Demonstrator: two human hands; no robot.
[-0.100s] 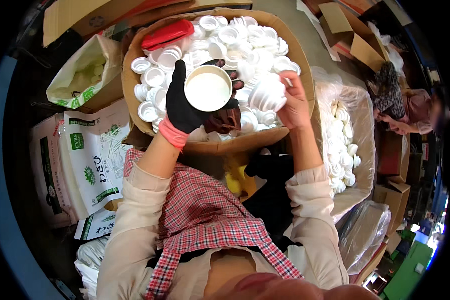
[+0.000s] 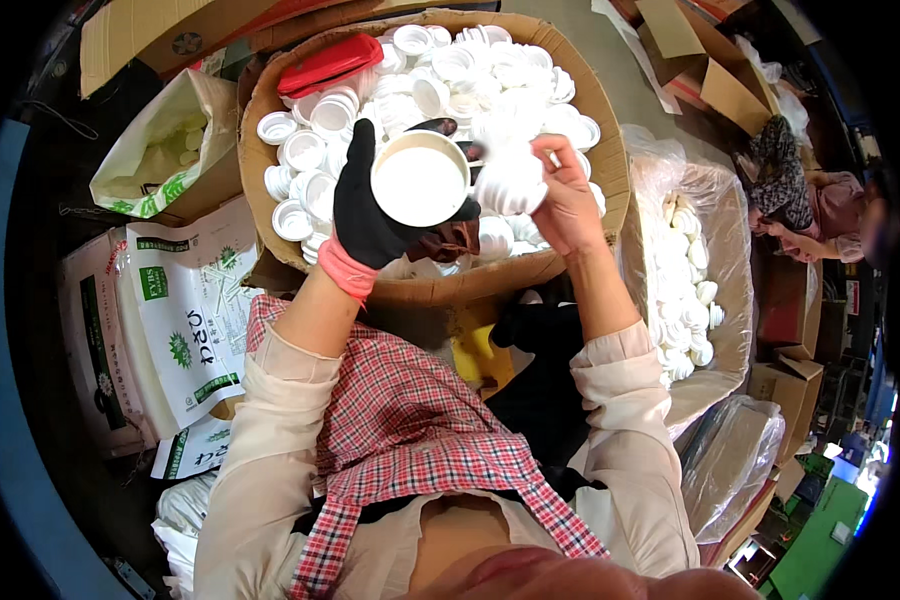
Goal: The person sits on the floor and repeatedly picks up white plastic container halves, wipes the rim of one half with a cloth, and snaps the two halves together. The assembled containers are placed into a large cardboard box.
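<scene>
My left hand (image 2: 362, 212), in a black glove with a coral cuff, grips a round white cup (image 2: 420, 181) with a beige rim. Dark fingertips show past its far side. My right hand (image 2: 572, 212), bare, pinches a ribbed white plastic cap (image 2: 510, 184), blurred by motion, just right of the cup. Whether the cap is one piece or several nested together I cannot tell. Both hands are above a large cardboard box (image 2: 440, 292) heaped with loose white plastic caps (image 2: 306, 150). A red pouch (image 2: 330, 68) lies on the heap at the far left.
To the right stands a plastic-lined box (image 2: 735, 300) holding more white pieces (image 2: 685, 310). On the left are an open white bag (image 2: 120, 165) and printed white sacks (image 2: 185, 330). Open cartons (image 2: 735, 100) stand at the far right, near another person (image 2: 835, 215).
My right hand has moved left with the white cap, bringing it closer to the cup. My left hand keeps hold of the cup, almost unmoved.
</scene>
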